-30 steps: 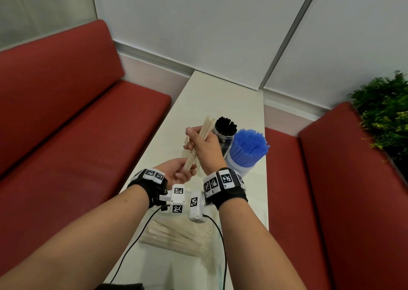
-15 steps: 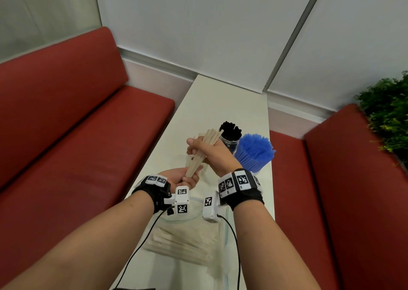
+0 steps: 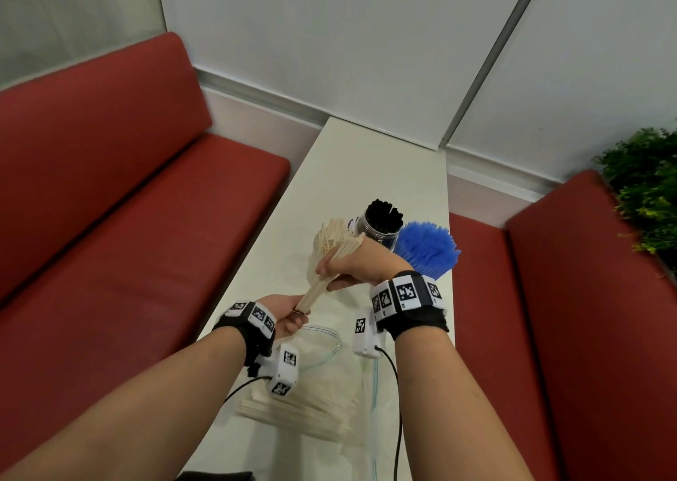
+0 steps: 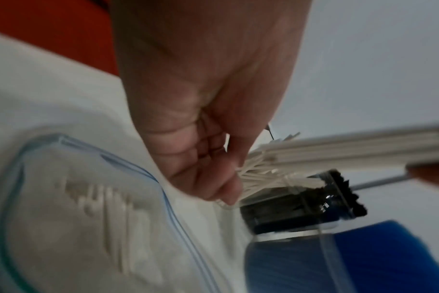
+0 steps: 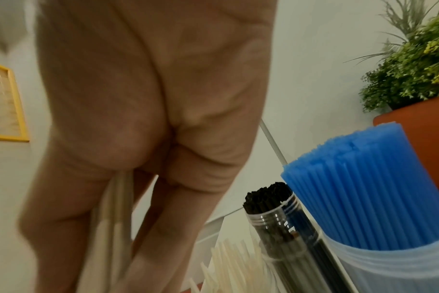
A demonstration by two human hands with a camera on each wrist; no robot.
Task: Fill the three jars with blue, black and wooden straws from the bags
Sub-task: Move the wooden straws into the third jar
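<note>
The bundle of wooden straws (image 3: 331, 257) has been tipped flatter than a second ago, clamped mid-length by the right hand (image 3: 361, 266) with its lower end pinched by the left hand (image 3: 289, 315), held just short of the third jar (image 5: 234, 263) mid-tabletop, so jar three looks next.

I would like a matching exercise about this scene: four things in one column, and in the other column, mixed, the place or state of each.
Things:
1. black straws
2. blue straws
3. wooden straws
4. zip bag

Places or states:
A. lying flat on the table
B. gripped by both hands
C. in the farther jar
D. in the jar at the table's right edge

Pairs: 1-C, 2-D, 3-B, 4-A
</note>
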